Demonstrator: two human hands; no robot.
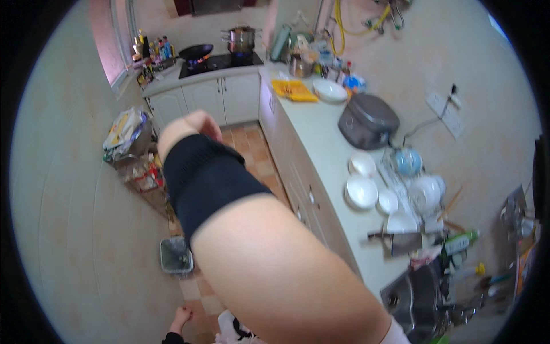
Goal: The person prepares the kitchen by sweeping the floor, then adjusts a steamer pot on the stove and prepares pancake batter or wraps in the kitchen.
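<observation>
My bare right arm, with a black sleeve or band around it, stretches large across the middle of the head view. My right hand (208, 126) is at its far end, bent away and partly hidden by the wrist, so its fingers and anything in them cannot be made out. It appears above the tiled floor (247, 144), in front of the white cabinets (204, 101). Low in the picture, small and blurred, my left hand (185, 314) comes out of a black sleeve over the floor. Its fingers look curled; no object shows in it.
A black frying pan (196, 52) sits over a lit burner, beside a steel pot (241, 39). The right counter (318, 142) bears white bowls (362, 192), a dark lidded appliance (369, 121), a cleaver (401, 243) and a sink (412, 296). A bin (176, 255) and loaded rack (129, 159) stand left.
</observation>
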